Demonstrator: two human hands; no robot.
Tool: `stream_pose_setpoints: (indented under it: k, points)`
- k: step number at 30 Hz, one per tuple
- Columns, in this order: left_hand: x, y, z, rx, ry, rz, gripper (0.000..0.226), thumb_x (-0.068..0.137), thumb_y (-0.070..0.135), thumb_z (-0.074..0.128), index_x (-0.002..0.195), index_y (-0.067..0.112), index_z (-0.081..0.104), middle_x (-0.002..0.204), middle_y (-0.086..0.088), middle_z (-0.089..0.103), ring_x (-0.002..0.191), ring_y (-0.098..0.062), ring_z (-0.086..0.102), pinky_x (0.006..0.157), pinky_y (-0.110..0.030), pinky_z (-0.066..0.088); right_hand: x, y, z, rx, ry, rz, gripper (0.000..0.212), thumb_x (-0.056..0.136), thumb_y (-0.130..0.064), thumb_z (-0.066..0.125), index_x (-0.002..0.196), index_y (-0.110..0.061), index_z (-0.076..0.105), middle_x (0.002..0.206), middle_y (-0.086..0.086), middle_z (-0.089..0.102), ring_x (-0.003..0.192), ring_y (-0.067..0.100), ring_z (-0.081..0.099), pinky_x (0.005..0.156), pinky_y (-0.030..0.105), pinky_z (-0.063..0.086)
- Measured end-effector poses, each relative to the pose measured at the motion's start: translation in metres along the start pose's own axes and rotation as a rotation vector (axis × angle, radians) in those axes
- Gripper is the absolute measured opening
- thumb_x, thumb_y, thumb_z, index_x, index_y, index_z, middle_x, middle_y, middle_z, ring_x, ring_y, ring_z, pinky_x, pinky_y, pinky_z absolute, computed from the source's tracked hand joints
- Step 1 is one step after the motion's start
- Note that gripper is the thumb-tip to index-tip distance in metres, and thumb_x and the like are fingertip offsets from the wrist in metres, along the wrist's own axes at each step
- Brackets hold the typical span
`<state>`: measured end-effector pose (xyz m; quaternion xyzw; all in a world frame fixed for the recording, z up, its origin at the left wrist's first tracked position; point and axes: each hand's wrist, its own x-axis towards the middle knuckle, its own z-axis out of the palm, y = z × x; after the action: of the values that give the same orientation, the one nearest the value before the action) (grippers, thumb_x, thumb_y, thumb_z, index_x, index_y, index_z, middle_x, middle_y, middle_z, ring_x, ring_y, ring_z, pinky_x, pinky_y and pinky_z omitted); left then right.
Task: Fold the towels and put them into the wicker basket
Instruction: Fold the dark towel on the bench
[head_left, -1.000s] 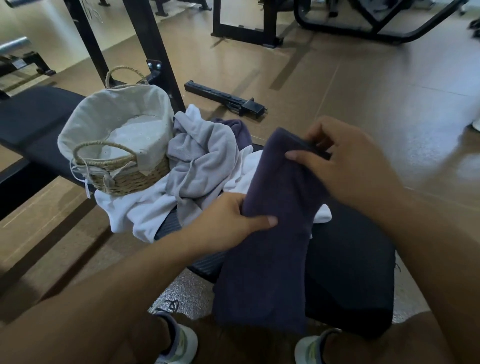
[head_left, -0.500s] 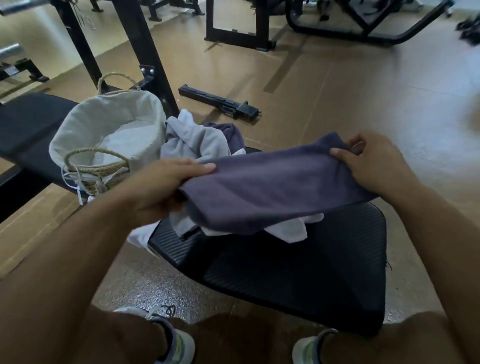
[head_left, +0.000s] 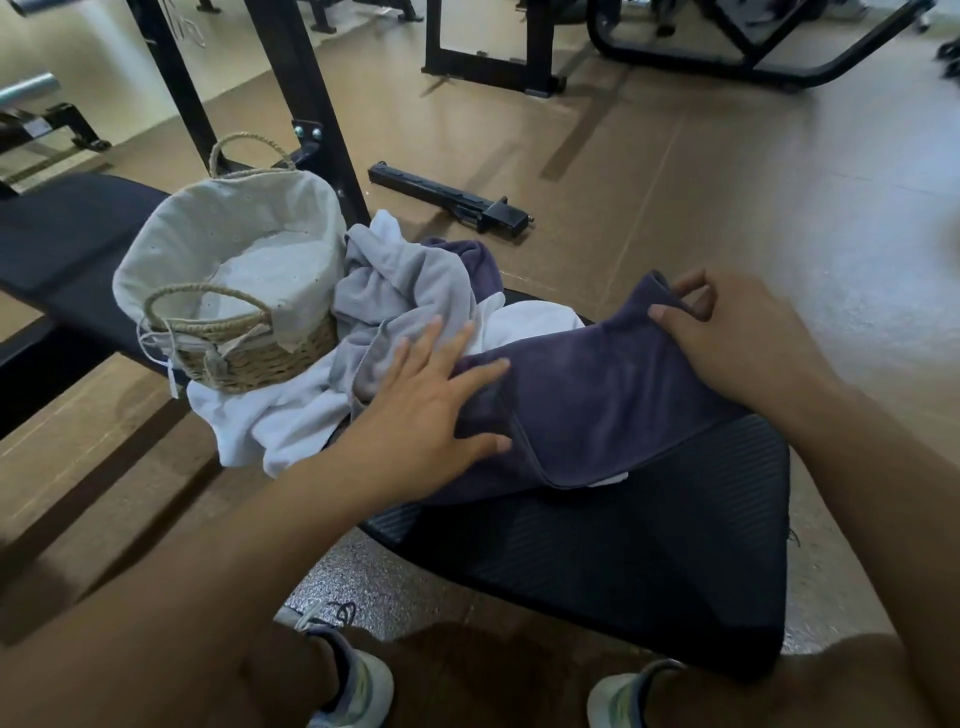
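Note:
A dark purple towel (head_left: 597, 395) lies folded across the black bench pad (head_left: 623, 561). My left hand (head_left: 431, 400) rests flat on its left end, fingers spread. My right hand (head_left: 737, 338) pinches the towel's far right corner. Behind the towel sits a heap with a grey towel (head_left: 405, 291), a white towel (head_left: 270, 421) and another purple towel (head_left: 478, 260). The wicker basket (head_left: 260, 358), lined with pale cloth and holding no towels, stands to the left of the heap.
A black metal frame post (head_left: 306, 109) rises right behind the basket. A loose black bar (head_left: 447, 197) lies on the brown floor beyond the heap. More gym frames stand at the back. My two shoes (head_left: 358, 686) are below the pad's near edge.
The purple towel, held up between both hands before, now lies on the pad. My left hand has let go of it and pressed flat on its left end.

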<state>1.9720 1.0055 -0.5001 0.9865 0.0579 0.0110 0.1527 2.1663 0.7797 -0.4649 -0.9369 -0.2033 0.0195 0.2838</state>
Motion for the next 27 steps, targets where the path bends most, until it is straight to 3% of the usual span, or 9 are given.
stream_pose_setpoints:
  k: [3, 5, 8, 11, 16, 18, 21, 24, 27]
  points:
    - [-0.002, 0.005, -0.001, 0.053, 0.04, 0.126, 0.063, 0.076, 0.076, 0.051, 0.122, 0.036, 0.065, 0.149, 0.006, 0.047, 0.147, -0.023, 0.027, 0.123, -0.04, 0.017, -0.002, -0.006, -0.002, -0.009, 0.006, -0.023, 0.014, 0.091, -0.045, 0.065, 0.099, -0.035, 0.059, 0.078, -0.016, 0.057, 0.09, 0.025, 0.064, 0.083, 0.044, 0.054]
    - [-0.005, 0.008, -0.003, 0.078, 0.005, 0.11, 0.059, 0.076, 0.076, 0.052, 0.115, 0.034, 0.064, 0.116, 0.012, 0.064, 0.12, -0.018, 0.052, 0.108, -0.032, 0.033, -0.003, -0.006, -0.002, -0.014, 0.009, -0.022, 0.014, 0.091, -0.046, 0.065, 0.098, -0.036, 0.058, 0.078, -0.016, 0.057, 0.09, 0.025, 0.064, 0.083, 0.044, 0.054]
    - [-0.011, 0.013, -0.007, 0.078, -0.113, -0.003, 0.059, 0.08, 0.079, 0.047, 0.118, 0.036, 0.055, 0.091, 0.009, 0.07, 0.099, -0.019, 0.063, 0.092, -0.034, 0.044, -0.005, -0.008, -0.004, -0.025, 0.015, -0.023, 0.019, 0.091, -0.046, 0.065, 0.104, -0.033, 0.061, 0.08, -0.016, 0.058, 0.091, 0.025, 0.064, 0.084, 0.045, 0.055]
    - [-0.013, 0.016, -0.012, 0.081, -0.096, -0.155, 0.057, 0.082, 0.081, 0.04, 0.117, 0.037, 0.054, 0.094, 0.005, 0.072, 0.101, -0.021, 0.067, 0.081, -0.035, 0.051, -0.007, -0.011, -0.007, -0.033, 0.036, -0.031, 0.021, 0.092, -0.047, 0.064, 0.106, -0.032, 0.063, 0.084, -0.011, 0.061, 0.091, 0.025, 0.064, 0.084, 0.046, 0.055]
    - [-0.005, 0.001, -0.018, 0.06, 0.147, -0.241, 0.047, 0.083, 0.055, 0.069, 0.119, 0.027, 0.058, 0.111, 0.002, 0.064, 0.112, -0.024, 0.056, 0.089, -0.038, 0.046, -0.007, -0.011, -0.01, 0.021, 0.066, -0.027, 0.015, 0.094, -0.045, 0.063, 0.099, -0.031, 0.063, 0.081, -0.014, 0.061, 0.088, 0.019, 0.061, 0.077, 0.037, 0.052]
    - [0.002, -0.012, -0.021, 0.148, 0.128, -0.263, 0.057, 0.081, 0.057, 0.07, 0.124, 0.023, 0.059, 0.12, -0.002, 0.059, 0.119, -0.026, 0.049, 0.1, -0.04, 0.042, -0.007, -0.01, -0.011, 0.03, 0.067, 0.004, 0.017, 0.096, -0.044, 0.062, 0.099, -0.027, 0.063, 0.08, -0.015, 0.058, 0.082, 0.015, 0.055, 0.065, 0.029, 0.041]
    - [0.009, -0.022, -0.023, 0.283, -0.009, -0.325, 0.058, 0.08, 0.065, 0.067, 0.12, 0.024, 0.061, 0.124, -0.005, 0.054, 0.122, -0.028, 0.044, 0.102, -0.042, 0.039, -0.007, -0.006, -0.012, 0.008, 0.05, 0.059, 0.021, 0.098, -0.044, 0.058, 0.1, -0.023, 0.061, 0.084, -0.011, 0.058, 0.086, 0.019, 0.052, 0.072, 0.031, 0.037]
    - [0.01, -0.023, -0.022, 0.308, -0.071, -0.349, 0.044, 0.084, 0.058, 0.067, 0.113, 0.023, 0.065, 0.122, -0.007, 0.055, 0.12, -0.03, 0.044, 0.099, -0.041, 0.037, -0.007, -0.001, -0.011, -0.038, 0.023, 0.103, 0.023, 0.099, -0.046, 0.055, 0.101, -0.023, 0.058, 0.099, 0.001, 0.064, 0.093, 0.027, 0.056, 0.076, 0.035, 0.038]
    - [0.007, -0.016, -0.03, 0.22, 0.01, -0.32, 0.025, 0.09, 0.046, 0.065, 0.095, 0.021, 0.069, 0.106, -0.006, 0.061, 0.11, -0.031, 0.05, 0.09, -0.04, 0.04, -0.005, 0.005, -0.011, -0.085, 0.0, 0.148, 0.026, 0.101, -0.046, 0.048, 0.106, -0.021, 0.055, 0.113, 0.011, 0.064, 0.104, 0.036, 0.058, 0.079, 0.038, 0.039]
